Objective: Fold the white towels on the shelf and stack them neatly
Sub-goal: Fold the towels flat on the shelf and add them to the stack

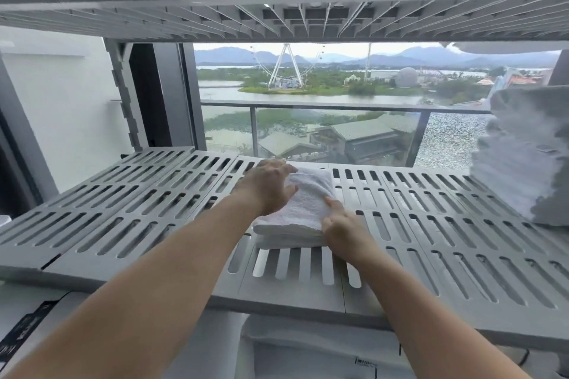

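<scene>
A folded white towel (308, 206) is lying near the middle of the grey slotted shelf (138, 209), its layered edge facing the person and its far end pointing toward the window. The left grip (268, 188) is resting flat on the towel's far left part, fingers straight and spread, pressing down on the cloth and holding nothing. The right grip (343, 229) is touching the towel's near right corner, one finger lying along the top of the cloth. The other fingers are hidden behind the back of the hand, so whether they are pinching the edge cannot be told. Both bare forearms are reaching in from the lower edge of the view. A tall stack of white towels (523, 157) is standing at the right end of the same shelf, well apart from the folded one. Another slotted shelf (277, 18) is hanging overhead. Beyond the shelf, a glass balcony railing (338, 106) and a Ferris wheel (284, 66) across the water are showing.
</scene>
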